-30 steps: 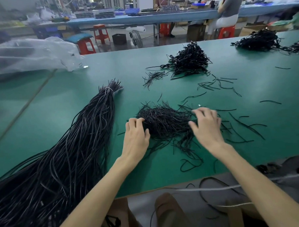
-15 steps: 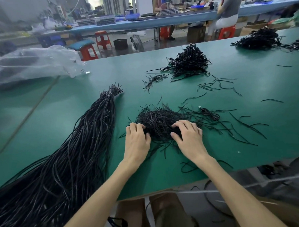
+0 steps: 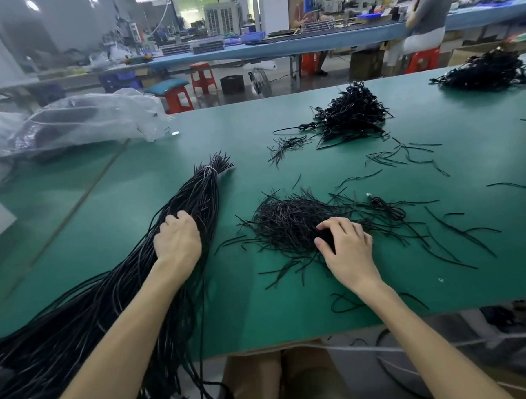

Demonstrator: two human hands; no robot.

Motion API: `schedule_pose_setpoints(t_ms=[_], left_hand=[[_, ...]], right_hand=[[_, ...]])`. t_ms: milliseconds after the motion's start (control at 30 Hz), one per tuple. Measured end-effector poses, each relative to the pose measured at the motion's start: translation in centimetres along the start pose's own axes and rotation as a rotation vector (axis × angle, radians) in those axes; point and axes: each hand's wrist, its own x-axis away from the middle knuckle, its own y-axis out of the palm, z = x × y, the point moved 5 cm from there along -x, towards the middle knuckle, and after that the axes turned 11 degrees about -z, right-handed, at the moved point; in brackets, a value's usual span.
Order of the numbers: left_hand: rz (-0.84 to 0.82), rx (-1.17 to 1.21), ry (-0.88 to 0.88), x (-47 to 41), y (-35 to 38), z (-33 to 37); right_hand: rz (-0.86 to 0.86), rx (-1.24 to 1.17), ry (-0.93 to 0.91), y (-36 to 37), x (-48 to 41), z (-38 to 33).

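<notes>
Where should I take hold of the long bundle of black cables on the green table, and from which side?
Probably just below the pale tie near the far end, coming from above. There the long bundle of black cables is bound narrow; nearer you its strands fan out loose. The left hand grips it lower, on the wider part.

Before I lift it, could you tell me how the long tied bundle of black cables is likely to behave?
Probably floppy: the cable bundle drapes limply over the table edge. Likely heavy for one hand, being many thick strands; the left hand grips only part. It may splay, since only one tie binds the far end.
</notes>
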Motion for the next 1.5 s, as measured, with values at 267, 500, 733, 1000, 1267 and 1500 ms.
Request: schedule_pose_setpoints(t_ms=[267, 500, 733, 1000, 1267, 1500], left_hand=[[0.186, 0.094, 0.311, 4.2, -2.5, 2.9], [-0.238, 0.369, 0.807, 11.7, -1.7, 10.6], [-0.254, 0.489, 0.809, 10.2, -1.6, 12.8], [-0.397, 0.622, 0.773, 7.2, 0.7, 10.2], [-0.445, 0.715, 0.687, 5.2, 2.5, -2.2], [-0.629, 1.484, 0.555, 4.5, -0.3, -2.9]], right_hand=[[-0.004, -0.007, 0.013, -0.1, -0.1, 0.0], [0.000, 0.010, 0.013, -0.1, -0.1, -0.1], [0.127, 0.033, -0.271, -1.7, 1.6, -2.7], [0.210, 0.251, -0.573, -3.7, 1.8, -4.6], [0.257, -0.003, -0.151, -7.5, -4.0, -1.8], [0.160, -0.526, 0.003, -6.3, -4.1, -1.7]])
